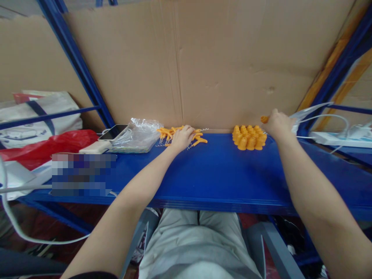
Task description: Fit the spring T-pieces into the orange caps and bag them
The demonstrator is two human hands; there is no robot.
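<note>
My left hand point(183, 138) reaches onto a loose heap of orange curved plastic pieces point(200, 140) with thin metal coils among them. Its fingers curl down into the heap, and whatever they pinch is hidden. Out to the right, my right hand point(279, 123) is closed on an orange cup-shaped plastic piece point(264, 119), which it holds above the table. Just left of that hand, a tight block of similar orange cup-shaped pieces point(249, 138) stands in rows. A clear plastic bag point(299, 116) shows behind my right hand, partly covered by it.
Left of the heap lie a plastic-wrapped pack point(136, 139), a phone point(112, 132) and a white block point(95, 147). A red bag point(64, 143) sits farther left. White power strip point(334, 138) and cables are at right. Cardboard point(221, 66) backs the blue table point(212, 174) between blue posts.
</note>
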